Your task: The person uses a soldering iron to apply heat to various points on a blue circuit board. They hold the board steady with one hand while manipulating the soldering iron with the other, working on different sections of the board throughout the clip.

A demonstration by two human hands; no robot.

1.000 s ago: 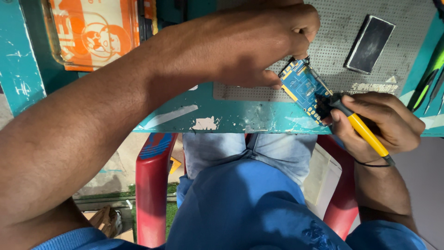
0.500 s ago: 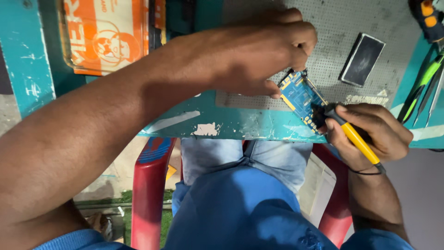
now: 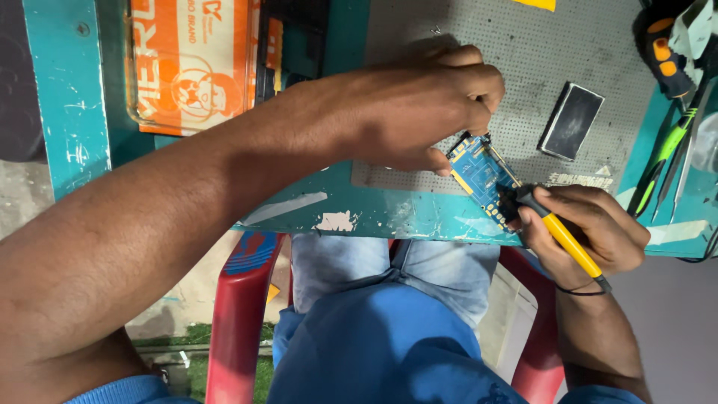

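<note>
Little has shifted over the last second: my left hand [image 3: 419, 112] has stayed clamped on the far corner of the small blue circuit board [image 3: 482, 173], and my right hand [image 3: 591, 232] has kept its pen grip on the yellow-handled soldering iron [image 3: 557, 228], its dark tip still at the board's near edge. So I judge the same joint is being worked. The board lies flat between my hands on a grey perforated mat [image 3: 523, 67]. A dark matte rectangular block [image 3: 572, 121] rests beyond my right hand.
</note>
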